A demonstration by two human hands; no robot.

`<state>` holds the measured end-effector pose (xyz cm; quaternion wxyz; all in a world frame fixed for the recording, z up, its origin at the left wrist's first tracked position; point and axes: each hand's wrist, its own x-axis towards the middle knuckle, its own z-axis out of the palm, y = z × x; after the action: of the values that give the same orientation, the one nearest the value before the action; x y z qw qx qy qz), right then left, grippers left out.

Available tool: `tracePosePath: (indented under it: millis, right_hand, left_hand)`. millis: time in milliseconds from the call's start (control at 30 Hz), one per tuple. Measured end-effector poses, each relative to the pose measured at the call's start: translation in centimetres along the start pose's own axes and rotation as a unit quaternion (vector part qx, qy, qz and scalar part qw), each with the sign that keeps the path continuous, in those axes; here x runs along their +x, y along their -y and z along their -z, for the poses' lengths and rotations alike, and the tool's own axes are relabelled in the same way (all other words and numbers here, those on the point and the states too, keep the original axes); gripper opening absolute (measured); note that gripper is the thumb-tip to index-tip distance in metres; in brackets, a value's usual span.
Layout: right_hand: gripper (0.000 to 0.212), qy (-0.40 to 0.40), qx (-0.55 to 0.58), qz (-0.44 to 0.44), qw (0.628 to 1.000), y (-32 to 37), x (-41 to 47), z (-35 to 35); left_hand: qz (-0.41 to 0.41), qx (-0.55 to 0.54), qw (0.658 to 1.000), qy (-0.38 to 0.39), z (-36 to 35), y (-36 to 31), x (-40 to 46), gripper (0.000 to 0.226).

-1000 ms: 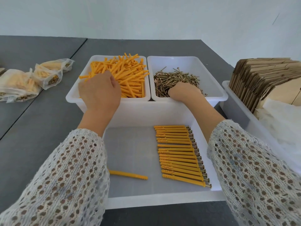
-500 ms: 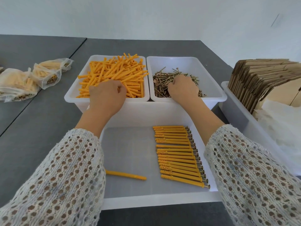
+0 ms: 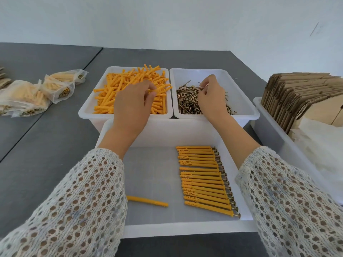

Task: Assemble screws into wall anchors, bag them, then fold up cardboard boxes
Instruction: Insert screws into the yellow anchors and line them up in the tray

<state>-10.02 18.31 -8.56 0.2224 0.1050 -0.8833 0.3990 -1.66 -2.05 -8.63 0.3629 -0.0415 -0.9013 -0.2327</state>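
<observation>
Left hand (image 3: pixel 132 102) curled among orange plastic wall anchors (image 3: pixel 118 89), hold unclear; right hand (image 3: pixel 211 95) pinches brass screws (image 3: pixel 187 101) in far right tray.

Near tray (image 3: pixel 185 230): left floor bare save lone anchor (image 3: pixel 147 201) at 7 o'clock; row of assembled anchors (image 3: pixel 204 179) fills right half. At 11 o'clock, anchor bin (image 3: pixel 87 112) heaped, left hand (image 3: pixel 132 106) over it. At 1 o'clock, screw bin (image 3: pixel 241 101): pile near its left side under right hand (image 3: pixel 210 98), right floor bare. At 3 o'clock, cardboard stack (image 3: pixel 300 97) in side tray blocks passage. At 9 o'clock, open grey table (image 3: pixel 46 154); filled bags (image 3: pixel 37 91) at 10 o'clock.
</observation>
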Motion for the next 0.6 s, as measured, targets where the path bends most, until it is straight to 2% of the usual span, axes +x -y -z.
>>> tracePosePath:
  millis: [167, 267, 333, 400, 533, 600]
  right_hand:
    - [0.025, -0.003, -0.012, 0.027, 1.0, 0.1, 0.1, -0.1]
    - [0.027, -0.005, 0.1, -0.061, 0.993, 0.7, 0.4, -0.1]
    - [0.03, 0.005, 0.214, -0.156, 0.964, 1.2, 0.6, -0.2]
    - [0.03, 0.018, 0.275, -0.219, 0.936, 1.6, 0.7, -0.2]
    - [0.018, 0.027, 0.34, -0.268, 0.901, 2.0, 1.0, -0.2]
    - [0.024, 0.037, 0.403, -0.293, 0.866, 2.2, 0.9, -0.1]
  left_hand:
    - [-0.03, 0.042, 0.998, -0.029, -0.3, -0.5, -0.2, 0.016]
    - [-0.045, 0.065, 0.997, -0.022, -0.5, -0.7, -0.3, 0.018]
    - [-0.063, 0.065, 0.996, -0.018, -0.7, -1.0, -0.3, 0.018]
    - [-0.081, 0.067, 0.994, -0.011, -1.0, -1.1, -0.3, 0.017]
    - [-0.087, 0.071, 0.993, 0.036, -1.6, -1.8, -0.8, 0.018]
    - [-0.089, 0.064, 0.993, 0.042, -1.8, -2.4, -1.0, 0.019]
